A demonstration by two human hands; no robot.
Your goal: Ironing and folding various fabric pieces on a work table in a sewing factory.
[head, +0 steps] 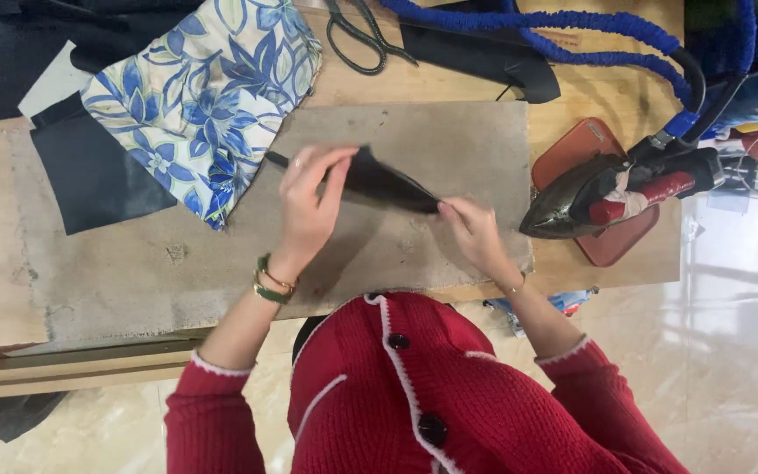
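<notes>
Red sleeves led up to a black cloth strip (385, 183), pinched crosswise between the left hand (309, 206) and right hand (475, 233).

1. The left hand (309, 206) was raised over the middle of the bench, fingers bunched and thumb pressed against them in a pinch, palm turned to the right.
2. Its wrist was bent slightly back, and the forearm ran down toward the near edge.
3. The right hand (474, 230) sat lower and to the right, knuckles up, fingertips closed together in a pinch pointing at the left hand.
4. Its forearm angled down past the near edge.
5. Both elbows were bent, the hands near each other but apart.
</notes>
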